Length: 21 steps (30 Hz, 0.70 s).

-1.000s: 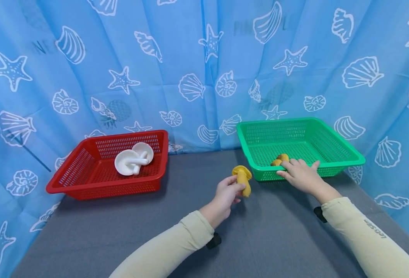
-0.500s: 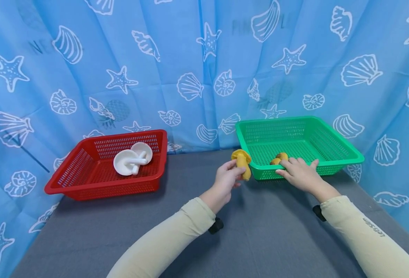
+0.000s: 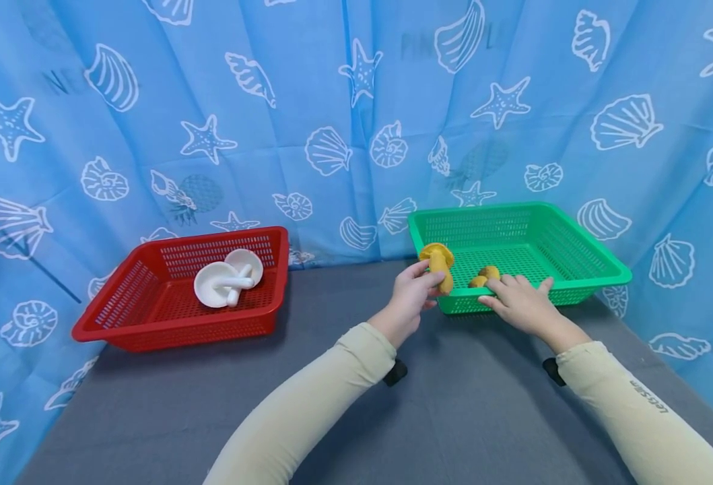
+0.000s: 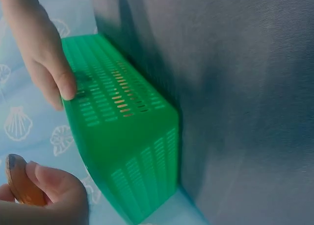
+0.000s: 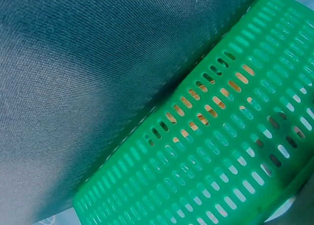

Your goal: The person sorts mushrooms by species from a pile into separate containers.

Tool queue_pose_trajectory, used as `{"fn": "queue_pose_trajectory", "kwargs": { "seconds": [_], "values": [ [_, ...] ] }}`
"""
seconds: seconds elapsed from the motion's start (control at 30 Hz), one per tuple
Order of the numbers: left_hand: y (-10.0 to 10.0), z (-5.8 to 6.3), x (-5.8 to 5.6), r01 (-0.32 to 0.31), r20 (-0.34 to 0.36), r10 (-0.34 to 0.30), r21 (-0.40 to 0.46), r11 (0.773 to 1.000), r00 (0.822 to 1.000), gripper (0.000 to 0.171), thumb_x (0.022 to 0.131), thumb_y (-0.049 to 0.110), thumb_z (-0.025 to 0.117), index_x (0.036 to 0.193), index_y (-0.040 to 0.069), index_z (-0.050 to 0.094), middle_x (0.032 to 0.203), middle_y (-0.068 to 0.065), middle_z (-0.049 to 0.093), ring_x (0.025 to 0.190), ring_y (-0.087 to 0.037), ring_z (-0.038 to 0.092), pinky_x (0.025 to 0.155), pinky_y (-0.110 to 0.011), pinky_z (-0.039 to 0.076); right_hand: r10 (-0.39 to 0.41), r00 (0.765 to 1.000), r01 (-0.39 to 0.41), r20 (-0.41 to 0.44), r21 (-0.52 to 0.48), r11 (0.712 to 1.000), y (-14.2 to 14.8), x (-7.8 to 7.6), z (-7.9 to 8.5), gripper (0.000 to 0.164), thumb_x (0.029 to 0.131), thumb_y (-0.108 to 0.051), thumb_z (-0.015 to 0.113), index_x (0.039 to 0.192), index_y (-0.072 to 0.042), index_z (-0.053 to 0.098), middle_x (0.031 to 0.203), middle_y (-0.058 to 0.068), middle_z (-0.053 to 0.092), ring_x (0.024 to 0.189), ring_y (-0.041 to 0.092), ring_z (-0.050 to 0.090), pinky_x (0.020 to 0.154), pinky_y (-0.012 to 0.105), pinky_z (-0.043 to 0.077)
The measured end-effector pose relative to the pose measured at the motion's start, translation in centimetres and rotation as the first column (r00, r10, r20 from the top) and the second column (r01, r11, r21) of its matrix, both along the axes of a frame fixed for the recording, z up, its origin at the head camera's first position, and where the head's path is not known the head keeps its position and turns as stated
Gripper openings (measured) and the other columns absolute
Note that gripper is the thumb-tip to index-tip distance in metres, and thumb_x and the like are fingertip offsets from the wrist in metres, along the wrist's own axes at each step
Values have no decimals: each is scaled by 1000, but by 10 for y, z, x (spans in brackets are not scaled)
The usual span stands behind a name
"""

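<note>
My left hand (image 3: 413, 296) pinches a yellow mushroom (image 3: 441, 269) by its stem, cap up, at the near left corner of the green basket (image 3: 586, 283). In the left wrist view the mushroom (image 4: 24, 183) shows its brownish cap between thumb and fingers. My right hand (image 3: 526, 306) holds the basket's near rim, fingers over the edge and thumb outside, as the left wrist view shows. Just inside that rim lie yellow-brown mushrooms (image 3: 488, 273), partly hidden by the wall; pale patches of them show through the slots in the right wrist view.
A red basket (image 3: 174, 330) stands at the left with two white mushrooms (image 3: 215, 284) in it. Both baskets sit on a grey-covered table (image 3: 344, 323). Behind them hangs a blue curtain (image 3: 308, 81) with white shell and starfish prints.
My left hand has carried the yellow mushroom up and to the right, from beside the green basket to above its near left corner. The right hand stays at the rim.
</note>
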<state>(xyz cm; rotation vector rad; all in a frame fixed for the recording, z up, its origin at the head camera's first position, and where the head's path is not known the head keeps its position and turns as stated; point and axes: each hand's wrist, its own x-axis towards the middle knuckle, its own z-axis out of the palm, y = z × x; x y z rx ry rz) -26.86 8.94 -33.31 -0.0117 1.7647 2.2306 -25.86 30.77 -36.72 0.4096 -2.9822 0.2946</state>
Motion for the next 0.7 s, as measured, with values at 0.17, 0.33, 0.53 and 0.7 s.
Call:
{"fn": "queue_pose_trajectory", "kwargs": {
  "seconds": [0.17,0.33,0.53,0.7],
  "values": [
    [10,1,-9,113,-56,-110,50,992,992,62,95,12,63,150,7,35,142,-10,50,114,-28,60,96,-42,46,-1,1000,1,14,6,1000,-1,0,2,33,99,-33,55,113,-3,58,101,18,57,100,47,49,83,87,2],
    [4,-5,-8,185,-97,-181,25,982,979,61,98,12,58,152,7,31,148,-13,43,122,-30,55,102,-47,41,2,1000,-2,19,1,1000,-3,0,3,34,99,-33,54,116,-3,58,106,21,56,104,49,48,84,87,1],
    [-14,-14,-2,192,-106,-189,23,981,976,56,99,13,55,150,5,33,143,-14,49,118,-27,58,98,-44,45,-3,1000,3,11,2,1000,-3,1,4,24,99,-32,55,102,-8,57,92,13,54,97,45,49,84,87,2],
    [-34,-19,5,199,-95,-197,18,980,976,54,101,15,52,150,3,33,144,-15,48,118,-29,58,97,-43,46,8,1000,-8,12,-8,1000,-2,3,3,26,99,-31,56,106,-6,58,94,13,55,96,43,50,84,87,1]
  ]
}}
